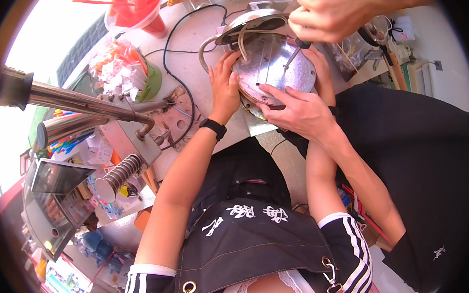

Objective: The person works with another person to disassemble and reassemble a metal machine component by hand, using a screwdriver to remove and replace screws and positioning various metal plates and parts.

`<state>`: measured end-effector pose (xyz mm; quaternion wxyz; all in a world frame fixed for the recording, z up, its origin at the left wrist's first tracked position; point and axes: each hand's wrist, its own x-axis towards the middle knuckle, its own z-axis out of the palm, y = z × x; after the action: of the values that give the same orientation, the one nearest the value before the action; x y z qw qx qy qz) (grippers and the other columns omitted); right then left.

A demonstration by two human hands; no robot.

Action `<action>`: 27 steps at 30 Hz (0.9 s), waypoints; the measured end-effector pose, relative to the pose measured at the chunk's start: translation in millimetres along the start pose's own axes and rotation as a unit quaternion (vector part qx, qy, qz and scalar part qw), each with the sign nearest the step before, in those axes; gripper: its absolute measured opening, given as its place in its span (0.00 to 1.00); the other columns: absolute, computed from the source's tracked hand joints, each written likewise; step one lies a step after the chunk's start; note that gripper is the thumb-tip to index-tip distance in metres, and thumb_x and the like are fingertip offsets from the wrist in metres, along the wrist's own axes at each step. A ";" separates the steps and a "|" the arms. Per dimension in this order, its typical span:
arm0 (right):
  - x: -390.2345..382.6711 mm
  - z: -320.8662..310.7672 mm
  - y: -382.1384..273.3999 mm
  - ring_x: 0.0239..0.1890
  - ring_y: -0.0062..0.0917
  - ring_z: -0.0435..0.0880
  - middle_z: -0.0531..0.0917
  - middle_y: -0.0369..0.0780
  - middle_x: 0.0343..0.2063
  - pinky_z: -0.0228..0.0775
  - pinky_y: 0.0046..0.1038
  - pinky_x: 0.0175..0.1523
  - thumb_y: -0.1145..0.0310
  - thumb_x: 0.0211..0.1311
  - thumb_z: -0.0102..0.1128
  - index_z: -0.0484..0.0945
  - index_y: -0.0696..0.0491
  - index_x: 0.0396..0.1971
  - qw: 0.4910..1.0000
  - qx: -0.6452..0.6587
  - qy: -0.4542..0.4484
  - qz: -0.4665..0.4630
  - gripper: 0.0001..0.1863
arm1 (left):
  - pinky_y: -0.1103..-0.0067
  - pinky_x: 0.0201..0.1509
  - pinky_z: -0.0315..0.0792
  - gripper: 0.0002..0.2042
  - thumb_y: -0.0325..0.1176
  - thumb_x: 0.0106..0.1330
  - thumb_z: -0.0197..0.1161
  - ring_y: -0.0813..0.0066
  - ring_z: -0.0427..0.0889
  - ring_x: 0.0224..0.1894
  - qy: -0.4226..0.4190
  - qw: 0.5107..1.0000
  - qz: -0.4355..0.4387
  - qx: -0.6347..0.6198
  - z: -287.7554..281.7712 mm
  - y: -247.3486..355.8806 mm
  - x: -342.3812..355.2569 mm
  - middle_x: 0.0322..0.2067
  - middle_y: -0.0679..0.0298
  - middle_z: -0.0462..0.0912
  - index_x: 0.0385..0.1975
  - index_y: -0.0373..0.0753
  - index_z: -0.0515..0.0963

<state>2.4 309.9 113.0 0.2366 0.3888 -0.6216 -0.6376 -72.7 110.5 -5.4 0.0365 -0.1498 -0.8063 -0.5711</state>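
A round shiny metal appliance plate (275, 66), with pale tubes on it, lies at the table's edge. My left hand (224, 84) grips its left side, fingers curled at the rim. My right hand (320, 69) holds its right side, partly hidden behind a co-worker's arm. The co-worker's upper hand (333, 11) holds a screwdriver (297, 52) with its tip on the plate. Their other hand (290, 107) holds the plate's lower edge, a finger resting on its face. A domed metal cover (239, 23) is tilted up at the back.
A green bin of paper scraps (152, 79) and a red container (153, 21) stand at the back left. A steel lever machine (97, 108) occupies the left side. A black cable (167, 50) crosses the table (202, 127). The co-worker's dark-clothed body (401, 139) is at the right.
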 end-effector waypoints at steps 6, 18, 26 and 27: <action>0.4 0.0 -0.6 0.62 0.39 0.65 0.63 0.52 0.55 0.59 0.30 0.68 0.66 0.72 0.52 0.64 0.53 0.69 0.999 0.032 0.004 0.000 0.27 | 0.50 0.76 0.35 0.24 0.47 0.72 0.39 0.55 0.61 0.71 0.003 1.000 0.000 -0.002 0.5 -0.8 0.7 0.66 0.57 0.68 0.63 0.47 0.71; 0.3 0.0 3.0 0.62 0.39 0.65 0.64 0.51 0.56 0.61 0.31 0.68 0.66 0.71 0.52 0.66 0.52 0.68 0.990 0.137 0.008 0.001 0.27 | 0.50 0.76 0.35 0.26 0.51 0.72 0.39 0.56 0.62 0.71 0.007 1.000 0.006 -0.010 1.0 -1.6 0.4 0.65 0.57 0.69 0.63 0.46 0.71; -0.7 0.8 2.3 0.61 0.38 0.65 0.64 0.50 0.55 0.60 0.31 0.69 0.65 0.71 0.52 0.65 0.52 0.68 0.999 0.051 0.008 0.006 0.27 | 0.49 0.76 0.34 0.26 0.50 0.72 0.38 0.56 0.62 0.71 0.002 1.000 0.003 -0.009 1.1 -0.4 1.6 0.65 0.57 0.69 0.63 0.46 0.71; -0.9 1.0 2.9 0.61 0.38 0.65 0.64 0.50 0.55 0.59 0.31 0.69 0.65 0.71 0.52 0.65 0.52 0.68 0.998 0.064 0.009 0.005 0.27 | 0.49 0.76 0.34 0.26 0.49 0.72 0.38 0.56 0.62 0.71 0.002 1.000 0.002 -0.010 1.5 0.0 1.9 0.66 0.57 0.69 0.63 0.46 0.71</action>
<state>1.6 310.9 115.9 0.2197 0.4056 -0.6610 -0.5919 -74.4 112.2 -5.4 0.0380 -0.1510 -0.8003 -0.5790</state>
